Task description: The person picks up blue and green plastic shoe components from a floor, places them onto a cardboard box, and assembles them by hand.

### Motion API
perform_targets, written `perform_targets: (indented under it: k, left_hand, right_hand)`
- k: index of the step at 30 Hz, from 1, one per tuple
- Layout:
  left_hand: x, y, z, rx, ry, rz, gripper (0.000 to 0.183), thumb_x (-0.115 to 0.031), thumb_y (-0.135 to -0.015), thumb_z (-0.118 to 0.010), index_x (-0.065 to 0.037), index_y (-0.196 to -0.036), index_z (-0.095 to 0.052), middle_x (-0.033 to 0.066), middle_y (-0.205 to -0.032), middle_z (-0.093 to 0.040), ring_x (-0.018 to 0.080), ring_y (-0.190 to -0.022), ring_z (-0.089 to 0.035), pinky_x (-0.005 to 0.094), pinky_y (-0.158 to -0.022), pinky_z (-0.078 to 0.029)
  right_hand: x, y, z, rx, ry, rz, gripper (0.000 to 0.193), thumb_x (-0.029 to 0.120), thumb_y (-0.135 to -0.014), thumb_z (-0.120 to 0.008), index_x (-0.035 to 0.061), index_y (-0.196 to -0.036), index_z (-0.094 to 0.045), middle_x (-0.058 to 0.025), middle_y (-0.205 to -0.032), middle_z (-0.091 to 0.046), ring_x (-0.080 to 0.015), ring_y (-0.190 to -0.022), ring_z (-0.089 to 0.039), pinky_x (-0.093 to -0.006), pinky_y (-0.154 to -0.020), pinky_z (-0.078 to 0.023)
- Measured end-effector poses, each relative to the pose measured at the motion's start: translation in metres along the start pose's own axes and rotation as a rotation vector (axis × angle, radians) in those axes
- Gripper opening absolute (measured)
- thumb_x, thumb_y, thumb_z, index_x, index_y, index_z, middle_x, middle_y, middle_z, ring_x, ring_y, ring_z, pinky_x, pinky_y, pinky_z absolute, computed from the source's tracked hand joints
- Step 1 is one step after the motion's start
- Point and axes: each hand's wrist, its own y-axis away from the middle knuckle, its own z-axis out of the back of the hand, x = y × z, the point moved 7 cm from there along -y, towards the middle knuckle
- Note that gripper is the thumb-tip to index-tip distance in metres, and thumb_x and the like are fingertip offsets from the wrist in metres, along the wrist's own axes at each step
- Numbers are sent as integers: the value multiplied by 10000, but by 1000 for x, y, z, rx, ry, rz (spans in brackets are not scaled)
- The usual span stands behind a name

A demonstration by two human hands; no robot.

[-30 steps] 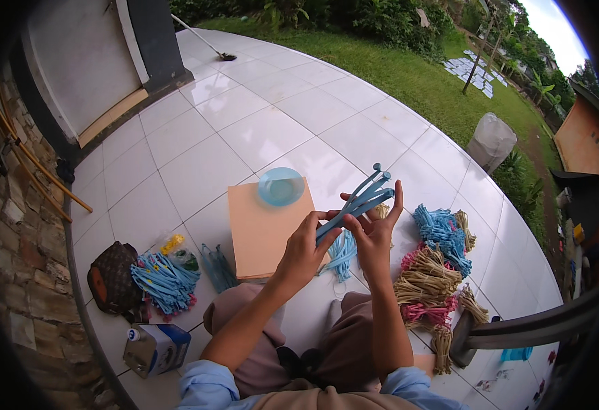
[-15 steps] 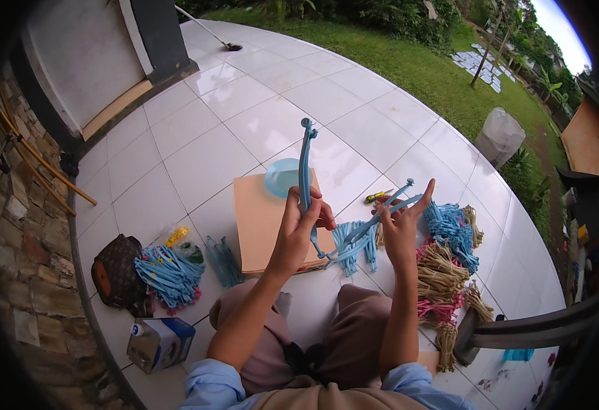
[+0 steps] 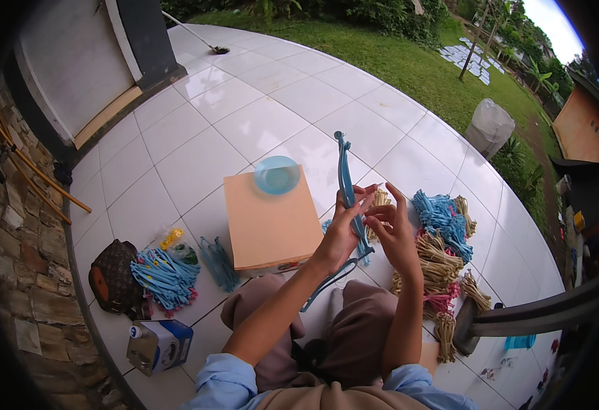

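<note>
My left hand (image 3: 340, 236) is closed around long blue sandal straps (image 3: 344, 171), which look like rubber. Their knobbed ends point up past the fingers. Below the hand, more blue strap (image 3: 327, 283) hangs in a loop over my lap. Close beside it on the right is my right hand (image 3: 396, 236). Its index finger is raised and its other fingers are bent loosely toward the straps. Whether its fingertips touch them is hard to make out. In front of my knees stands a cardboard-topped box (image 3: 272, 229) with a round translucent blue dish (image 3: 277, 175) on its far edge.
Bundled blue straps (image 3: 442, 219) and tan straps (image 3: 440, 263) lie at the right, with pink ones among them. At the left are a brown bag (image 3: 116, 277), a blue strap heap (image 3: 166, 277) and a metal can (image 3: 159, 345). A dark curved bar (image 3: 539, 318) juts in at the right.
My left hand has moved right with the straps, and my right hand has come up beside it. The strap that was between my right fingers no longer shows there. The view has shifted slightly.
</note>
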Motion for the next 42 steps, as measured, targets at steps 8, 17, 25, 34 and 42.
perform_targets:
  k: [8,17,25,34,42]
  left_hand:
    - [-8,6,0,-140,-171,-31,462,-143,-926,-285,-122,-1383,-225,67,-1448,-237,191,-1361,-171,328,-1059,-232]
    - [3,7,1,-62,-794,-21,482,-225,-958,-276,-160,-1429,-198,124,-1403,-308,213,-1199,-421,344,-954,-399]
    - [5,16,-1,-72,-917,148,476,-217,-980,-238,-130,-1441,-159,156,-1390,-361,255,-1126,-520,365,-811,-474]
    - [-6,19,-12,81,-996,-87,575,-260,-978,-290,-218,-1455,28,147,-1498,-71,295,-1317,-302,372,-995,-365]
    - [-135,39,16,-138,-843,-337,628,-68,-860,-560,-89,-1393,-228,157,-1413,-277,272,-1304,-323,392,-1081,-248]
  right_hand:
    - [7,11,-22,111,-19,-28,726,-1,-837,-571,46,-1402,-117,-140,-894,-594,-184,-868,-596,-309,-732,-494]
    - [25,6,-1,-182,182,194,799,-88,-742,-615,67,-1401,-191,-105,-866,-591,-176,-757,-594,-284,-666,-496]
    - [17,5,0,-219,83,143,746,-77,-806,-531,114,-1402,-126,-95,-847,-589,-145,-730,-600,-251,-614,-505]
    - [-1,0,-18,-265,-156,118,724,-78,-863,-408,133,-1403,26,-106,-919,-487,-120,-610,-519,-211,-525,-450]
    - [19,-7,-21,-218,-375,120,678,-56,-891,-397,137,-1397,10,-77,-902,-481,-50,-560,-462,-166,-463,-375]
